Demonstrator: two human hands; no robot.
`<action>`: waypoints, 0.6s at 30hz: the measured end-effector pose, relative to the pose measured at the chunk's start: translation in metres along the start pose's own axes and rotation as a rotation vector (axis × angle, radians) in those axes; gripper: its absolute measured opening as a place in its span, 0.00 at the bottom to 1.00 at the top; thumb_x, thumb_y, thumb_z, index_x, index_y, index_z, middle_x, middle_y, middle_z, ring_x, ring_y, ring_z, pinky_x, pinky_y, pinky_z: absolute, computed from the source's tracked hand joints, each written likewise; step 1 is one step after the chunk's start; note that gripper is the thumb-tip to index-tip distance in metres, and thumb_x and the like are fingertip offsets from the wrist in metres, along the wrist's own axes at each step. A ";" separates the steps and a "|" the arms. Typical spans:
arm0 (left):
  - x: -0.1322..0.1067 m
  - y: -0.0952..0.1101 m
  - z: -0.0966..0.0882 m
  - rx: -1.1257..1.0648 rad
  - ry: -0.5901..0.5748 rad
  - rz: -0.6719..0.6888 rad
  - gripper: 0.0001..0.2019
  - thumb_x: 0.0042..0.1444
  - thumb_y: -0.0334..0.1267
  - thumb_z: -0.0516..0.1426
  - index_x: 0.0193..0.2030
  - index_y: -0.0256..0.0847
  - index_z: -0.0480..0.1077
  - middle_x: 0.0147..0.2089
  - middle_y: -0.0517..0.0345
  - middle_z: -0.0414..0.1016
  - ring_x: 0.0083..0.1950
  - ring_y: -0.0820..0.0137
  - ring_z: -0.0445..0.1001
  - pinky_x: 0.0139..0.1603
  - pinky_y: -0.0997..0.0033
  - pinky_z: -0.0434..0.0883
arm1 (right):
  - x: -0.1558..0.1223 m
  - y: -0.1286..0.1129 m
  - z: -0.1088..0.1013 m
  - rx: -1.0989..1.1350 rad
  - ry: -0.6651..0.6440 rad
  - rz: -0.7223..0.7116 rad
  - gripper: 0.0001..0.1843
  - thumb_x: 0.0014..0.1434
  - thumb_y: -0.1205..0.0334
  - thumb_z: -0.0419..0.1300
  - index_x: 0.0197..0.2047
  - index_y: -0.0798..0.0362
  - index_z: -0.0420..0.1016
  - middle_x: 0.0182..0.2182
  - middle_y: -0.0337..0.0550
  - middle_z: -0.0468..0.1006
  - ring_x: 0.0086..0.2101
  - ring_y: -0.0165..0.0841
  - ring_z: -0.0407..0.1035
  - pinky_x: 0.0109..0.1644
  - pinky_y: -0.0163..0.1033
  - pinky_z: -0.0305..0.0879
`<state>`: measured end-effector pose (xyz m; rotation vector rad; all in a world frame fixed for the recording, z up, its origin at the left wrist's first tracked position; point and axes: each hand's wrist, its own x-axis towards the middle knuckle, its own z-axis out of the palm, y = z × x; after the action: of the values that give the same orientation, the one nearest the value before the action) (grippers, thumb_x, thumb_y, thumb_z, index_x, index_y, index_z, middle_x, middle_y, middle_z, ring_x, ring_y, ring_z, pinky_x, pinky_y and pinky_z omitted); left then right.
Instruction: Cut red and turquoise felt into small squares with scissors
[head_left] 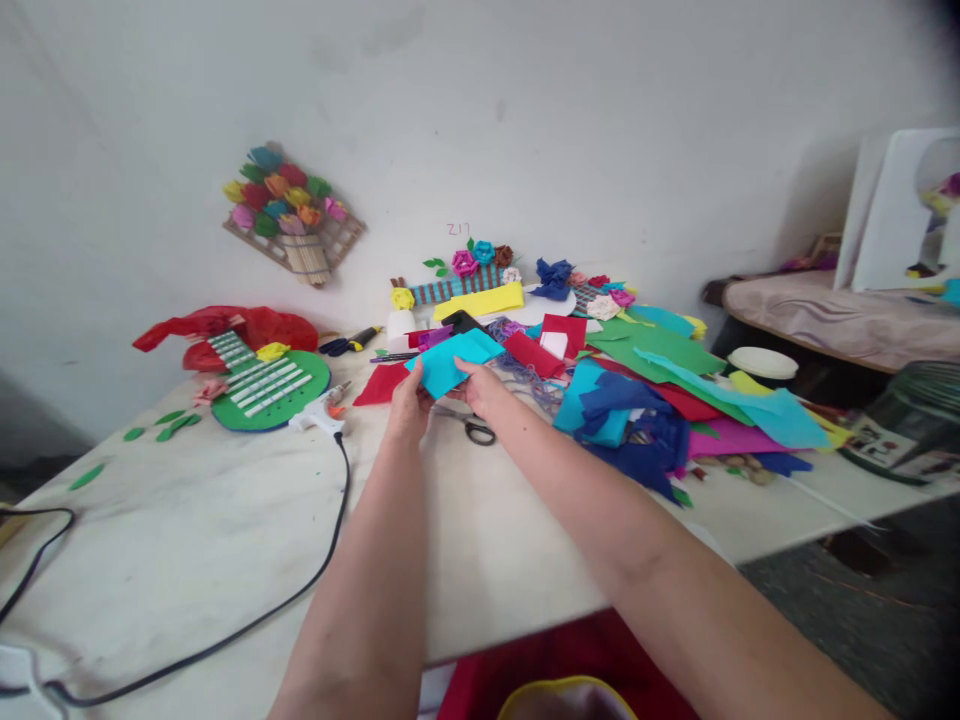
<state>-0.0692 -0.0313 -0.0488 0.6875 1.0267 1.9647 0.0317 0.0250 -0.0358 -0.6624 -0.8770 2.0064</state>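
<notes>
A folded piece of turquoise crepe paper [450, 362] is held up above the table between both hands. My left hand [410, 402] grips its left lower corner, thumb in front. On its lower right edge, my right hand [478, 386] pinches it, with the fingers partly hidden behind. Scissors [478, 432] with dark handles lie on the table just below my right hand; their blades are partly covered by it. A red paper piece [381, 384] rests to the left, behind my left hand.
A white glue gun [321, 414] with a black cord [339, 520] lies left, beside a green round craft piece [311, 372]. Coloured papers [652, 350] are heaped at the right. A glass jar [911, 425] stands at the right edge. Pliers [352, 341] lie farther back.
</notes>
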 end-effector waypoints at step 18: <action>0.001 -0.005 0.003 0.134 0.076 0.081 0.20 0.27 0.46 0.67 0.26 0.34 0.71 0.23 0.58 0.71 0.25 0.72 0.68 0.28 0.70 0.68 | 0.001 0.007 -0.003 0.039 0.143 -0.080 0.06 0.51 0.61 0.61 0.31 0.54 0.69 0.22 0.36 0.73 0.21 0.27 0.65 0.21 0.32 0.62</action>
<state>-0.0657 -0.0276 -0.0512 0.7425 1.2020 2.0188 0.0305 0.0240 -0.0432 -0.7271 -0.7659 1.8754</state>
